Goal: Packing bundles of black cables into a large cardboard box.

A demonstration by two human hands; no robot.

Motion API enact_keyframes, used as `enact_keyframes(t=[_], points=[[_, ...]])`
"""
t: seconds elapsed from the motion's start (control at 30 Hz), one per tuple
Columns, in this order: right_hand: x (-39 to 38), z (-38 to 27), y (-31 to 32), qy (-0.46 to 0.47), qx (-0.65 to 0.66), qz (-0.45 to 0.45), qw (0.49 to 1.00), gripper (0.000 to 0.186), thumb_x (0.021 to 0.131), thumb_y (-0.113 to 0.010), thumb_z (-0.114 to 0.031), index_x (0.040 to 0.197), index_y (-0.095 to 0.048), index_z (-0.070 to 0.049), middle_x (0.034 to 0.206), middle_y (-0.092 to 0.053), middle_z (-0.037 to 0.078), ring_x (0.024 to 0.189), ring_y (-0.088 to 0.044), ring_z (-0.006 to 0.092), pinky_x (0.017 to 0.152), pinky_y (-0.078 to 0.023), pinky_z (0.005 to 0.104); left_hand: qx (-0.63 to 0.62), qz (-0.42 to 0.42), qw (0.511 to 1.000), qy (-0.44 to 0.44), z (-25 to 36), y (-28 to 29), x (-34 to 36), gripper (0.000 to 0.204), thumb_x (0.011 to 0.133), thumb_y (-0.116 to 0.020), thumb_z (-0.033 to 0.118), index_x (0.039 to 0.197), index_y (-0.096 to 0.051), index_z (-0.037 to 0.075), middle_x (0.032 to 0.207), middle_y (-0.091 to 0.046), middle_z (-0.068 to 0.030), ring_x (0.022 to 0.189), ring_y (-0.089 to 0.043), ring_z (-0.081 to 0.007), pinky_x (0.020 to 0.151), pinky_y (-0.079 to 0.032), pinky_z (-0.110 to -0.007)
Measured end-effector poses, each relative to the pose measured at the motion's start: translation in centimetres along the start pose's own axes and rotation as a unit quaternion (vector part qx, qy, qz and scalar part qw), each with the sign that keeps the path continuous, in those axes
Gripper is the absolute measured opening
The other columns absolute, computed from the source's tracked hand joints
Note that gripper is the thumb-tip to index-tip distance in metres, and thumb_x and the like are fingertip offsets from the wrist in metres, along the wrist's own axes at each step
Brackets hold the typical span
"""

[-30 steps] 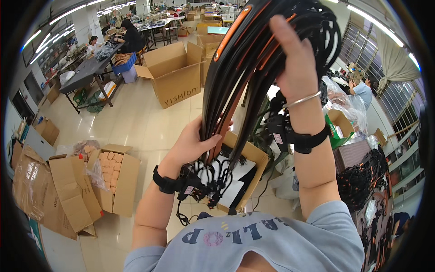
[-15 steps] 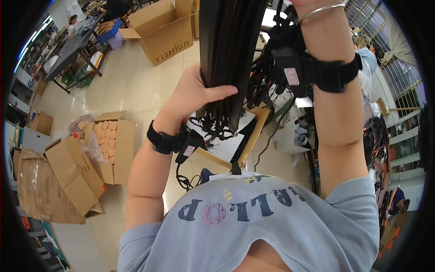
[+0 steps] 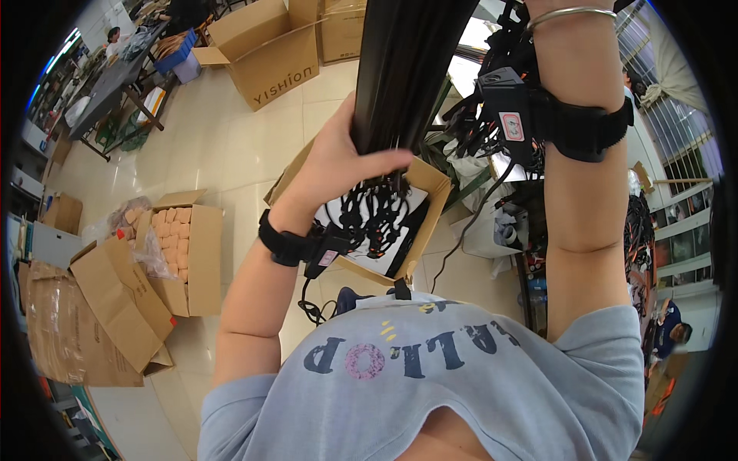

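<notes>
A thick bundle of long black strips (image 3: 407, 69) hangs down from the top edge. My left hand (image 3: 342, 157) is closed round its lower left side, thumb lying across the front and the other fingers hidden behind. Below the hand, black cord-like ends (image 3: 377, 219) dangle over an open cardboard box (image 3: 434, 184) with white sheets and something black inside. My right arm is raised at the right, and my right hand lies almost wholly beyond the top edge, its fingers hidden. More black cords (image 3: 469, 123) hang beside that forearm.
Left stands an open carton of peach-coloured pieces (image 3: 171, 238), beside flattened cardboard (image 3: 77, 323). A large open carton (image 3: 265, 61) stands ahead, near a dark table (image 3: 115, 77). A whitish bin (image 3: 492, 234) is at the right, and other people are farther off.
The bundle and both arms have shifted to the right. The dangling ends hang lower over the box, more of which now shows. My left hand stays round the bundle.
</notes>
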State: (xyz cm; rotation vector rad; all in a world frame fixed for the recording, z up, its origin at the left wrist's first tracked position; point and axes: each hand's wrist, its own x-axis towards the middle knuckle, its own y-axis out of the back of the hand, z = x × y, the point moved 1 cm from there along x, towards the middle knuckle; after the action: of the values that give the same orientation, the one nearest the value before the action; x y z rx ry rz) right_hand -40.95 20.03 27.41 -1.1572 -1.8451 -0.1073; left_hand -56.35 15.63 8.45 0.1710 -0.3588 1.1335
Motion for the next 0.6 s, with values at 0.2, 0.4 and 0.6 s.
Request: enact_keyframes(t=[0.2, 0.4, 0.6], points=[[-0.4, 1.1, 2.1, 0.008, 0.011, 0.012, 1.000, 0.019, 0.078, -0.066, -0.019, 0.088, -0.061, -0.004, 0.082, -0.065, 0.009, 0.072, -0.063, 0.0203, 0.065, -0.053, 0.0321, -0.023, -0.075, 0.995, 0.055, -2.3, -0.2, 0.6, 0.040, 0.073, -0.067, 0.003, 0.109, -0.050, -0.003, 0.097, -0.061, -0.0107, 0.089, -0.059, -0.0149, 0.077, -0.048, -0.027], [-0.1, 0.0, 5.1, 0.018, -0.018, 0.028, 0.999, 0.020, 0.078, -0.066, -0.020, 0.088, -0.061, -0.004, 0.083, -0.064, 0.009, 0.073, -0.063, 0.0205, 0.067, -0.053, 0.0326, -0.043, -0.061, 0.997, 0.034, -4.8, 0.4, 3.1, 0.038, 0.077, -0.057, 0.003, 0.113, -0.049, -0.004, 0.104, -0.059, -0.0163, 0.093, -0.060, -0.0233, 0.082, -0.048, -0.035], [0.9, 0.6, 11.2, 0.015, 0.001, 0.027, 1.000, 0.021, 0.079, -0.065, -0.021, 0.089, -0.061, -0.003, 0.084, -0.064, 0.009, 0.074, -0.063, 0.0208, 0.068, -0.053, 0.0332, -0.058, -0.037, 0.995, 0.071, -5.8, -1.4, 6.8, 0.038, 0.076, -0.062, 0.002, 0.112, -0.051, -0.003, 0.097, -0.063, -0.0068, 0.087, -0.058, -0.0131, 0.077, -0.047, -0.026]])
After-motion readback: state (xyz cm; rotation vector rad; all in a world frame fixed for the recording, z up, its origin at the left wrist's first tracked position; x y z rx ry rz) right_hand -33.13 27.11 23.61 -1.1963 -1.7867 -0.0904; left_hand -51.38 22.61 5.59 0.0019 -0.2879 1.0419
